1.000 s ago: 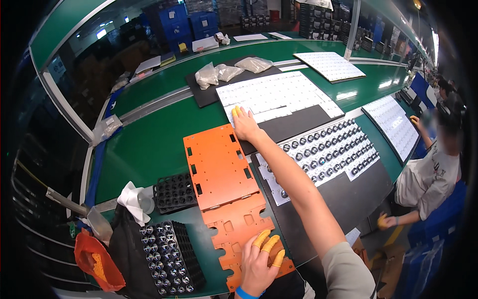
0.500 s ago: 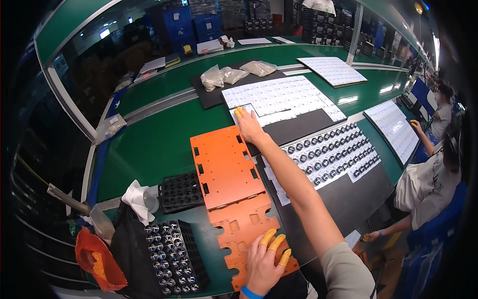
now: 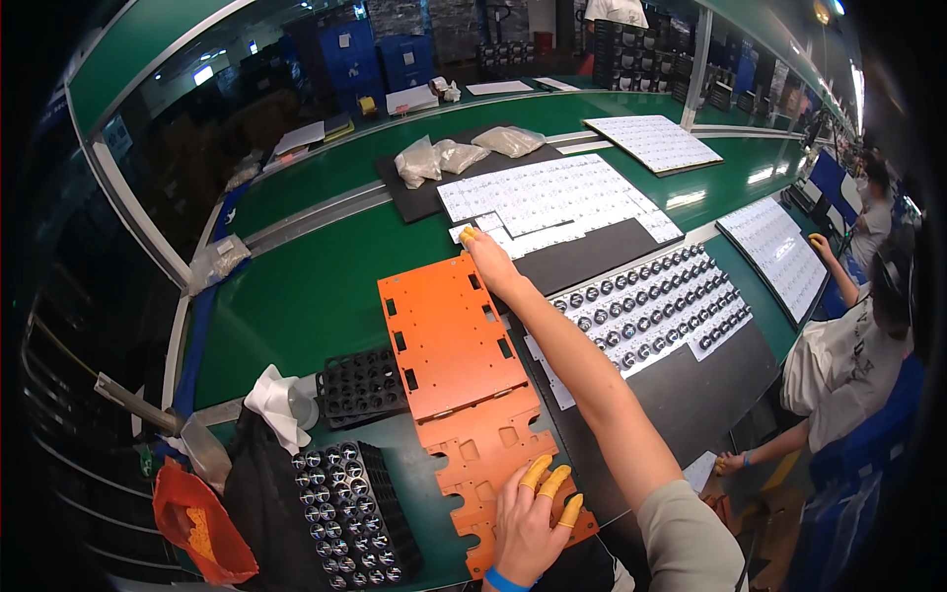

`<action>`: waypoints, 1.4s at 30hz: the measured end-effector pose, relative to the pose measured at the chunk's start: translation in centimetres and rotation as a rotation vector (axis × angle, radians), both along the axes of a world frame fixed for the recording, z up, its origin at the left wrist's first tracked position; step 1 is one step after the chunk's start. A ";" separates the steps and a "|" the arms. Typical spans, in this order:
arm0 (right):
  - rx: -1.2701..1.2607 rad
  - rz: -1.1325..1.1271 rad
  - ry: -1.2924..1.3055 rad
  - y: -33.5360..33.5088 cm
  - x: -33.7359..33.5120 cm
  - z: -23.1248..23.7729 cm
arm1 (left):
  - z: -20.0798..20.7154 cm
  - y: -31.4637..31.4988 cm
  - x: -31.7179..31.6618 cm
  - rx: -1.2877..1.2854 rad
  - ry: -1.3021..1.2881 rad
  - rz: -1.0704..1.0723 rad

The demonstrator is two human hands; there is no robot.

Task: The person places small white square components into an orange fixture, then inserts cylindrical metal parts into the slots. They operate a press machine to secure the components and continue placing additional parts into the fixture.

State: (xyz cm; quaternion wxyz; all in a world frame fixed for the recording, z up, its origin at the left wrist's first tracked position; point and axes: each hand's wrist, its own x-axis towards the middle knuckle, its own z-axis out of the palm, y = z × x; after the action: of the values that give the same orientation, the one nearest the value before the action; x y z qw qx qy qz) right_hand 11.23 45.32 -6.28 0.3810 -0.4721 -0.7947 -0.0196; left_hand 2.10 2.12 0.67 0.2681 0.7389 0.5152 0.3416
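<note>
my right hand (image 3: pixel 490 259) reaches out flat, fingers open, to the far white led strip panel (image 3: pixel 552 202) beyond the orange jig plate (image 3: pixel 449 335), nothing lifted yet, my left hand (image 3: pixel 528 523) lies spread, gripping nothing, on the lower orange plate (image 3: pixel 493 459), which sits bare.

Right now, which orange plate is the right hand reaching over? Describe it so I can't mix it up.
Start at the green workbench; two orange plates lie end to end at its near middle. The upper orange plate is the one farther from the person, its far corner beside the right hand. It has small rectangular slots, unlike the lower orange plate with larger cutouts, under the left hand.
</note>
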 end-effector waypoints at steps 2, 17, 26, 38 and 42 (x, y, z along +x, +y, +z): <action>-0.018 -0.010 0.007 0.1 0.0 0.1 | 0.1 0.0 0.0 0.001 0.002 -0.003; -0.011 -0.073 -0.092 -1.9 2.1 3.3 | -0.9 -0.2 0.3 0.045 -0.009 0.010; -0.020 -0.029 -0.594 -5.5 2.3 2.1 | -0.9 -0.1 0.3 0.067 -0.036 0.027; -0.187 0.004 -0.163 -6.7 1.2 3.3 | -0.9 -0.1 0.1 0.070 -0.034 0.023; -0.158 0.013 -0.241 -5.8 1.8 3.7 | -0.7 0.0 0.2 0.078 -0.031 0.020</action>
State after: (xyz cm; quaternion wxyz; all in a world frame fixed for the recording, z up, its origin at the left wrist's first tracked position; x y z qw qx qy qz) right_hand 13.07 39.47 -2.63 0.2444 -0.4896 -0.8369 -0.0112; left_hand 2.26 2.10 -0.08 0.2437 0.7382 0.5044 0.3757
